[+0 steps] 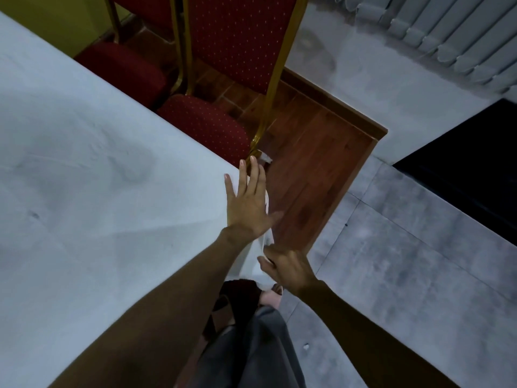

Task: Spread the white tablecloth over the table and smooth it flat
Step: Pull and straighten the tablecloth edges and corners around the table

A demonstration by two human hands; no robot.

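The white tablecloth [92, 169] covers the table across the left half of the view, with faint creases running over it. My left hand [247, 203] lies flat with straight fingers on the cloth at the table's near right corner. Below that corner the cloth hangs down. My right hand [285, 266] is at this hanging edge, its fingers curled around the fabric there.
Two red padded chairs with gold frames [221, 79] stand close against the table's far side. A wooden floor panel [313, 169] lies beside the corner, grey tiles [405, 261] to the right, a radiator [447, 32] at top right. My leg and foot [251, 331] are below the corner.
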